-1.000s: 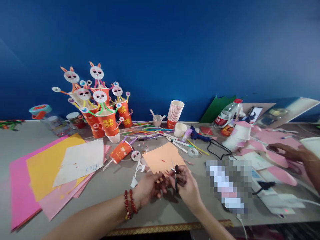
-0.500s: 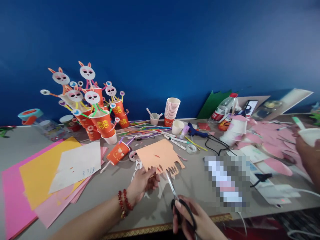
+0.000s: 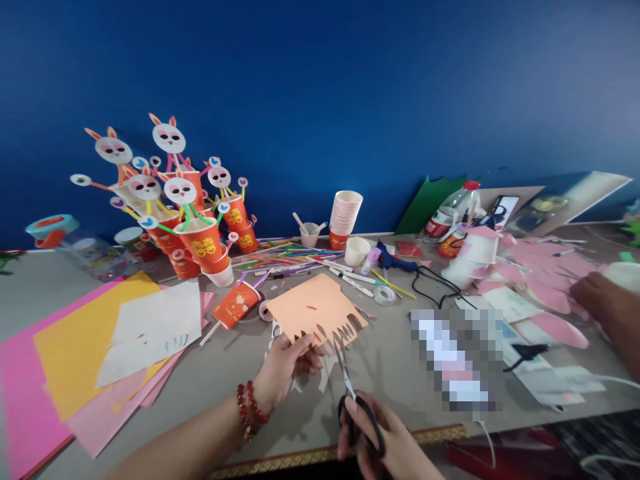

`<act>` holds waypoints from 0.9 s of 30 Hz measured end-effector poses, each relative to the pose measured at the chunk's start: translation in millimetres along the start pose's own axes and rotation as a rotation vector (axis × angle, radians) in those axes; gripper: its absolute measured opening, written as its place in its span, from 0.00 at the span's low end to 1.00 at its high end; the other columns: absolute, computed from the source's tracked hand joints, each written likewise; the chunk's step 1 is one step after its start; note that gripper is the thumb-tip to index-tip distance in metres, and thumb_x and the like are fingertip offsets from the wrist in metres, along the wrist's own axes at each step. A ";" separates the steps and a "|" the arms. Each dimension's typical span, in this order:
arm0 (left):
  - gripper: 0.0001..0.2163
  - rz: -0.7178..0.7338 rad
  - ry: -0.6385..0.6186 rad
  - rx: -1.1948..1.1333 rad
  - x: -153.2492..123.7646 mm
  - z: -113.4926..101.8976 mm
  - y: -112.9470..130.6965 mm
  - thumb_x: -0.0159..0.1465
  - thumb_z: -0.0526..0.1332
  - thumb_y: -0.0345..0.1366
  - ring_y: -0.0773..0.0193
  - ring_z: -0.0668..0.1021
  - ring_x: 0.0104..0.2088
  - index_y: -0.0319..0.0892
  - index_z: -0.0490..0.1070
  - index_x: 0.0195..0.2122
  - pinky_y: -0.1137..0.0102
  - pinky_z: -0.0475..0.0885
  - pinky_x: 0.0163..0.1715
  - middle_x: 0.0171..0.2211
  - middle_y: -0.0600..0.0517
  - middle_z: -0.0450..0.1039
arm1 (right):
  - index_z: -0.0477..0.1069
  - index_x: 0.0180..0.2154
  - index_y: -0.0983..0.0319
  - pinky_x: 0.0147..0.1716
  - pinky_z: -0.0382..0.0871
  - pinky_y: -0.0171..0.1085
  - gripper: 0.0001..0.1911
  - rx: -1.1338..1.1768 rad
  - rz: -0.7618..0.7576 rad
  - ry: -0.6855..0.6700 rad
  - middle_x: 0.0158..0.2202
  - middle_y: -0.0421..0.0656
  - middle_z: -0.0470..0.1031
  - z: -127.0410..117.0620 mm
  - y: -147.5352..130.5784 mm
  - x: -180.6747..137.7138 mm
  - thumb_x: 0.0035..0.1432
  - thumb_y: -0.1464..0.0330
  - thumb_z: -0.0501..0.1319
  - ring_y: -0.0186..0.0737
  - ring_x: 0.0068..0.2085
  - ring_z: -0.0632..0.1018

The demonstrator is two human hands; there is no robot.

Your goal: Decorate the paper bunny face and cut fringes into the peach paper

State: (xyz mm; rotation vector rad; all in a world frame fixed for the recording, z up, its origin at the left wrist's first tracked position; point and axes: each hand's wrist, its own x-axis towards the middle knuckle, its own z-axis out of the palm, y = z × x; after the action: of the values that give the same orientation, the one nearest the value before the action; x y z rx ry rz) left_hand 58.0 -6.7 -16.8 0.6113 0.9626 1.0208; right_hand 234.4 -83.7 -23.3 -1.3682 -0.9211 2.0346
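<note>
Between the thumb and fingers of my left hand [image 3: 290, 363] is the near edge of a sheet of peach paper [image 3: 320, 303], held above the table. That edge is jagged, with several narrow cuts, and a small reddish mark shows on the sheet. My right hand [image 3: 380, 437] grips black-handled scissors [image 3: 349, 381], fingers through the loops. The scissor blades are slightly parted, and their tips meet the paper's cut edge just right of my left fingers. White paper scraps [image 3: 323, 377] lie beneath the sheet.
Orange paper cups with rabbit faces [image 3: 203, 247] stand at back left, behind coloured paper sheets [image 3: 75, 333]. Markers [image 3: 350, 280], stacked cups [image 3: 345, 217] and a blue glue gun [image 3: 395, 259] sit behind the paper. At right, another person's hand [image 3: 600, 297] is over pink paper pieces.
The scissor blades have opened a little at the paper's edge. The other person's hand at right has moved left and reaches toward the pink pieces. The view has shifted slightly.
</note>
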 end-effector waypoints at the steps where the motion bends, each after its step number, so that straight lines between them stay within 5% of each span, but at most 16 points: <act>1: 0.19 0.009 -0.004 -0.002 -0.2 0.3 0.3 0.51 0.72 0.48 0.69 0.75 0.20 0.36 0.73 0.30 0.76 0.70 0.20 0.26 0.49 0.77 | 0.60 0.33 0.61 0.04 0.52 0.23 0.35 0.000 0.002 -0.002 0.23 0.41 0.78 -0.3 1.6 0.5 0.46 0.35 0.59 0.26 0.08 0.67; 27: 0.18 0.143 -0.123 0.133 -12.5 5.5 1.9 0.61 0.64 0.50 0.67 0.74 0.21 0.37 0.75 0.28 0.73 0.70 0.25 0.20 0.50 0.73 | 0.60 0.40 0.61 0.07 0.57 0.23 0.31 -0.029 -0.166 -0.018 0.21 0.36 0.73 22.3 -19.0 15.1 0.53 0.40 0.60 0.25 0.10 0.66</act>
State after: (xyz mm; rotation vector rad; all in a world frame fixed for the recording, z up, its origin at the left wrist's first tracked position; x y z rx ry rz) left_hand 59.7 -17.2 -8.1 0.8543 0.8929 1.0379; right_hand 209.0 -66.1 -11.6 -1.2460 -1.0408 1.9182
